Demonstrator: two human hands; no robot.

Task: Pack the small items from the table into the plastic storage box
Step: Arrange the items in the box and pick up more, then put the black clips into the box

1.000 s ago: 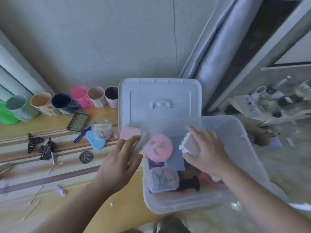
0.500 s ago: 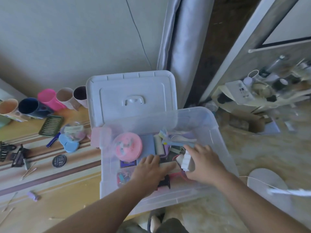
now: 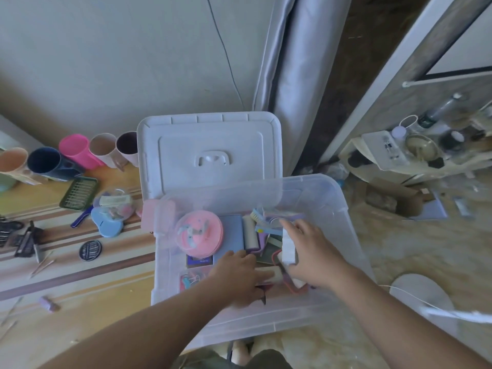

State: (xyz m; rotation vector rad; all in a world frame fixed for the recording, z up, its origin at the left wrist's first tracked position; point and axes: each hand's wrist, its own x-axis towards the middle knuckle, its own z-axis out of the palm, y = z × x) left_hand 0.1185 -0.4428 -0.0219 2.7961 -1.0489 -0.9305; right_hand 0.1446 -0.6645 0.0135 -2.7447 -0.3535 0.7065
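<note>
Box [image 3: 343, 209]: two hands inside, five cups [image 3: 72, 151] beside.

The storage box [image 3: 343, 209] sits at the right end of the table [image 3: 80, 288]. Behind the box its lid [image 3: 210, 145] leans against the wall. Left of the box lie a round tin [image 3: 90, 250] and a comb tray [image 3: 79, 193], with cups [image 3: 77, 150] behind them. Both hands are in the box: left hand [image 3: 239, 272], right hand [image 3: 311, 251].
</note>
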